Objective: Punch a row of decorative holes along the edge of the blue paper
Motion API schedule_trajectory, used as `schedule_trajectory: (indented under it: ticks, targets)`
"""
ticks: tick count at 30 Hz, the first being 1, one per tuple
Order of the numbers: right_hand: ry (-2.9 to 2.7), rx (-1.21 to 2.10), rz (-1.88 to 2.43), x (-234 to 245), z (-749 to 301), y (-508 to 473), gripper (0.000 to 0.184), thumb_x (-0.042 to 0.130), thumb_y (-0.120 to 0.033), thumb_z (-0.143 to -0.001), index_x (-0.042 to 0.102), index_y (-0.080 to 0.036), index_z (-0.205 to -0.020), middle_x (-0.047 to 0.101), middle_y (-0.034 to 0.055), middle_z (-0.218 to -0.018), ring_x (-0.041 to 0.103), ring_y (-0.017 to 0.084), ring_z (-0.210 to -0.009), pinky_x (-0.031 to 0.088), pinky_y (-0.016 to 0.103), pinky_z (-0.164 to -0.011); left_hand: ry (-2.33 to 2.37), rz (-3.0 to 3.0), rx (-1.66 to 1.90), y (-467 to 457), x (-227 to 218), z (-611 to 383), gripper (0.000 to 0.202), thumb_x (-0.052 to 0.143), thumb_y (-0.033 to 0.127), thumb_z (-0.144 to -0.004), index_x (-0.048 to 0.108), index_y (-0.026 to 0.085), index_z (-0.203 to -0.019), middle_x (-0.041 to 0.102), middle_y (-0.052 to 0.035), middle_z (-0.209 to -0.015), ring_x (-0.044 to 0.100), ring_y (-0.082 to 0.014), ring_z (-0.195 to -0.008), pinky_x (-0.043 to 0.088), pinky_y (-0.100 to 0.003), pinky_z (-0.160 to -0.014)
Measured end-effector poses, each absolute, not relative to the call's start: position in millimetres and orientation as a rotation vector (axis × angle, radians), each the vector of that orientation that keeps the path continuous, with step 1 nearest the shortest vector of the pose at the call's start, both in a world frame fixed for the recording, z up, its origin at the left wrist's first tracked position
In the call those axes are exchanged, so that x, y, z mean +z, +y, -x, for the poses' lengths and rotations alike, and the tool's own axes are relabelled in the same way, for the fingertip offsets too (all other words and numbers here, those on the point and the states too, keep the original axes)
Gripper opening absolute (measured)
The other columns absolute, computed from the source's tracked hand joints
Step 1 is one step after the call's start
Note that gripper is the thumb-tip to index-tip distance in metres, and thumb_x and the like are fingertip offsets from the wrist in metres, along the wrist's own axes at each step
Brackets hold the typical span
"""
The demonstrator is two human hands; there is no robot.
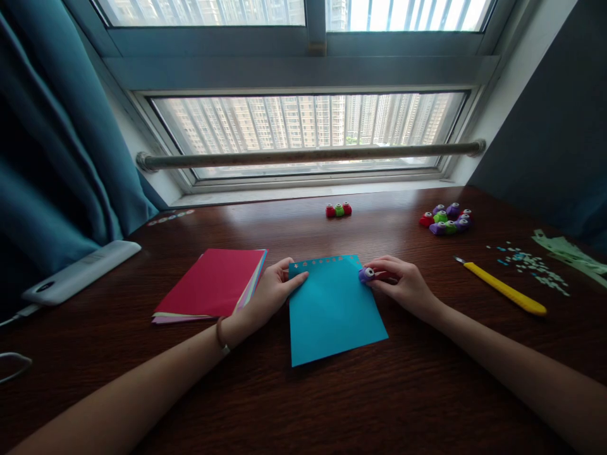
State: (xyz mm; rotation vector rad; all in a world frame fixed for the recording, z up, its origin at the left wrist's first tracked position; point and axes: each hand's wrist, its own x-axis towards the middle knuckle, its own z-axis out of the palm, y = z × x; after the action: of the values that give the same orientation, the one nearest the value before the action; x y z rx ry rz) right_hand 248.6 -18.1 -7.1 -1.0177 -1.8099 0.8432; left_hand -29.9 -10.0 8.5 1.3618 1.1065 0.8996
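A sheet of bright blue paper [332, 309] lies in front of me, slightly turned, with a row of small punched holes along its far edge. My left hand [279, 283] pinches its far left corner, thumb on top and fingers underneath. At the sheet's right edge, near the far corner, my right hand [401, 283] holds a small purple craft punch [366, 275] with an eye-like top. The punch meets the paper's edge; whether its jaws are pressed cannot be made out.
A stack of coloured paper [211, 284], red on top, lies left. Red and green punches [338, 210] stand at the back, several more punches [446, 220] back right. Right lie a yellow craft knife [505, 289], paper confetti [535, 265] and green scraps [569, 253]. A white device [83, 273] sits far left.
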Motion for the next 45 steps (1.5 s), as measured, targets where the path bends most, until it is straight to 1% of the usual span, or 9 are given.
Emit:
schedule_trajectory:
  ticks: [15,20,22,25,28,32,34,38,45]
  targets:
    - [-1.791,0.829,1.048,-5.8,-248.0,-18.0,0.025,0.068,-0.032,-0.076,0.068,-0.022,-0.099,0.063,0.0054,-0.101,0.064,0.020,-0.087,0.059,0.035,-0.079,1.104,-1.428,0.873,-11.8,12.0,29.0,0.037,0.068,0.046,-0.071,0.045,0.018,-0.075,0.052,0.0045,-0.065,0.051,-0.0104,-0.056,0.039,-0.021,-0.049]
    - [-1.791,0.828,1.054,-5.0,-247.2,-18.2,0.025,0.067,-0.031,-0.076,0.068,-0.021,-0.099,0.063,0.0055,-0.101,0.063,0.020,-0.087,0.058,0.035,-0.079,1.133,-1.480,0.815,-12.5,12.3,29.6,0.036,0.065,0.047,-0.073,0.043,0.019,-0.077,0.045,0.0071,-0.058,0.045,-0.0086,-0.044,0.035,-0.019,-0.036]
    - [-1.798,0.826,1.056,-5.3,-247.3,-18.0,0.025,0.067,-0.031,-0.076,0.068,-0.021,-0.099,0.064,0.0054,-0.101,0.063,0.020,-0.088,0.058,0.034,-0.079,1.137,-1.513,0.796,-12.9,12.2,29.2,0.036,0.064,0.048,-0.074,0.043,0.019,-0.077,0.043,0.0074,-0.057,0.043,-0.0086,-0.042,0.033,-0.019,-0.034]
    - [-1.849,0.784,1.084,-6.0,-248.3,-17.4,0.024,0.067,-0.031,-0.076,0.068,-0.023,-0.098,0.064,0.0047,-0.100,0.063,0.020,-0.088,0.057,0.035,-0.080,1.144,-1.545,0.801,-13.2,11.4,28.2,0.036,0.064,0.048,-0.074,0.043,0.019,-0.075,0.043,0.0069,-0.057,0.043,-0.0085,-0.044,0.032,-0.018,-0.035]
    - [-1.907,0.728,1.121,-6.4,-249.5,-16.9,0.023,0.067,-0.031,-0.076,0.069,-0.023,-0.098,0.065,0.0045,-0.098,0.062,0.021,-0.088,0.055,0.035,-0.079,1.148,-1.587,0.823,-13.2,9.3,28.1,0.033,0.063,0.046,-0.075,0.046,0.018,-0.074,0.046,0.0056,-0.060,0.044,-0.0090,-0.049,0.034,-0.019,-0.041]
    - [-1.950,0.703,1.146,-6.6,-249.8,-16.5,0.025,0.067,-0.031,-0.076,0.068,-0.024,-0.101,0.066,0.0045,-0.098,0.061,0.021,-0.088,0.052,0.036,-0.080,1.215,-1.729,0.854,-13.2,6.1,30.0,0.029,0.061,0.044,-0.077,0.051,0.017,-0.072,0.052,0.0014,-0.067,0.049,-0.0131,-0.062,0.039,-0.022,-0.051]
    - [-1.965,0.699,1.153,-6.7,-249.8,-16.3,0.026,0.067,-0.031,-0.076,0.068,-0.024,-0.101,0.065,0.0043,-0.098,0.061,0.021,-0.089,0.051,0.036,-0.080,1.253,-1.761,0.869,-13.3,5.6,30.9,0.028,0.062,0.043,-0.076,0.054,0.017,-0.071,0.055,0.0002,-0.067,0.050,-0.0150,-0.064,0.040,-0.023,-0.053]
    - [-1.976,0.711,1.155,-6.7,-250.2,-15.9,0.026,0.066,-0.030,-0.077,0.067,-0.024,-0.102,0.065,0.0042,-0.100,0.061,0.021,-0.091,0.051,0.035,-0.081,1.301,-1.778,0.910,-13.3,6.9,31.1,0.026,0.066,0.041,-0.072,0.057,0.017,-0.066,0.055,-0.0001,-0.063,0.052,-0.0167,-0.064,0.041,-0.024,-0.054]
    - [-1.968,0.745,1.152,-6.1,-250.7,-16.2,0.028,0.067,-0.031,-0.076,0.066,-0.023,-0.102,0.065,0.0042,-0.101,0.061,0.021,-0.093,0.051,0.036,-0.082,1.325,-1.729,0.902,-13.8,11.6,29.5,0.026,0.067,0.040,-0.070,0.058,0.016,-0.063,0.056,-0.0006,-0.060,0.053,-0.0182,-0.063,0.041,-0.025,-0.053]
